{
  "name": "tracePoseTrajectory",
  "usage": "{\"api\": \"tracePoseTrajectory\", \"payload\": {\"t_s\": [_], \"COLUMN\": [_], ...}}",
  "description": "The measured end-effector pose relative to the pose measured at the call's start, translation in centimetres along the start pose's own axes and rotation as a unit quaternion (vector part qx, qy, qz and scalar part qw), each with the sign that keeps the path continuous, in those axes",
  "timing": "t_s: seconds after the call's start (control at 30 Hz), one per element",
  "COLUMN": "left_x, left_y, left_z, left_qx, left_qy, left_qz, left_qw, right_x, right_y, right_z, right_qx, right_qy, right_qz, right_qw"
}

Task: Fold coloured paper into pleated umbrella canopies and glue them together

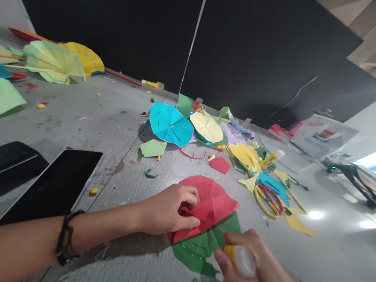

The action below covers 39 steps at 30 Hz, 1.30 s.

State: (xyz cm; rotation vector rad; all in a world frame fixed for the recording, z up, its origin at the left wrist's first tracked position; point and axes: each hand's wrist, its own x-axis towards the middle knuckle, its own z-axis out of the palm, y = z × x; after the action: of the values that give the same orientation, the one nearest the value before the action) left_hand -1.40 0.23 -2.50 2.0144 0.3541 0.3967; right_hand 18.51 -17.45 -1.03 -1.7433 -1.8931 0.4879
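Observation:
Red folded paper [216, 206] lies partly over a creased round green paper [193, 252] on the grey table. My left hand [171, 208] pinches the red paper near its left side, thumb and fingers closed on it. In my right hand [246, 262] is a small glue bottle [241, 258], yellow with a whitish end, held between thumb and fingers at the green paper's right edge. Wet-looking marks show on the green paper. The bottle's tip is hidden by my fingers.
A tablet [53, 185] and a black case [2, 163] lie at left. Paper discs [171, 124] stand behind the red paper. Scissors [268, 201] and yellow scraps [244, 156] lie at right, near the table's edge. A white bag [323, 136] sits beyond.

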Motion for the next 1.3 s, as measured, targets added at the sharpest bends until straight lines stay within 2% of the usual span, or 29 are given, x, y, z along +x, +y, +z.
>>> {"api": "tracePoseTrajectory", "payload": {"t_s": [0.1,0.27,0.43,0.57,0.67,1.1,1.3], "left_x": [-0.1,-0.4,-0.8,-0.8,-0.8,-0.8,-0.9], "left_y": [0.1,0.5,1.0,1.2,1.4,1.3,1.7], "left_z": [0.1,0.3,0.6,0.5,0.4,0.6,0.6], "left_qx": [0.012,0.046,0.131,0.167,0.175,0.18,0.192], "left_qy": [-0.001,-0.008,-0.035,-0.075,-0.084,-0.074,-0.074], "left_qz": [0.001,0.013,0.07,0.102,0.098,0.091,0.072], "left_qw": [1.0,0.999,0.988,0.978,0.976,0.977,0.976], "right_x": [-0.6,-1.6,-1.7,-1.3,-0.9,0.9,2.5], "right_y": [0.4,0.9,1.4,1.4,1.3,3.6,4.3], "right_z": [0.1,0.1,-0.9,-1.9,-2.6,-3.4,-3.7], "right_qx": [-0.006,0.01,-0.031,-0.046,-0.049,0.022,0.029], "right_qy": [0.013,0.065,0.046,0.033,0.014,0.059,0.055], "right_qz": [-0.007,0.033,0.004,0.022,0.025,0.066,0.069], "right_qw": [1.0,0.997,0.998,0.998,0.998,0.996,0.996]}}
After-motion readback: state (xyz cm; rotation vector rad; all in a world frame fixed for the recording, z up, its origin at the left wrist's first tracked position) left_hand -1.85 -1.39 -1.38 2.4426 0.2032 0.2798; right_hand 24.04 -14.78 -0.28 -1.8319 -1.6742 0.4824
